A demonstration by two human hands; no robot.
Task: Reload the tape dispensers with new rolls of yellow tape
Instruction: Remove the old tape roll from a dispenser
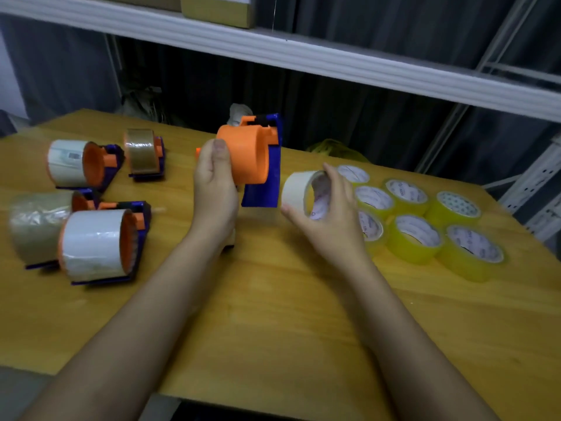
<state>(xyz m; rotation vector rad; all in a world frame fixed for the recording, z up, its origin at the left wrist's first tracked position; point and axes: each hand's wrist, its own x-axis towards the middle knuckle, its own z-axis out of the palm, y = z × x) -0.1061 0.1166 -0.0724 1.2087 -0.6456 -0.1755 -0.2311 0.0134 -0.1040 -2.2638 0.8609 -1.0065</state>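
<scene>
Counting it up: four loaded tape dispensers (pixel 91 208) sit in a cluster on the left of the wooden tabletop (pixel 273 314), and six yellow tape rolls (pixel 425 220) lie flat in a group on the right, a couple partly hidden behind the hand. A fifth, empty dispenser (pixel 258 159) with an orange drum and blue frame is up off the tabletop in the left hand (pixel 214 189), fingers wrapped round its handle and thumb pointing up against the drum. The right hand (pixel 328 214) has a pale roll (pixel 299 189) in its grip, fingers curled over the rim, held just beside the dispenser's blue frame with its open core facing the camera.
</scene>
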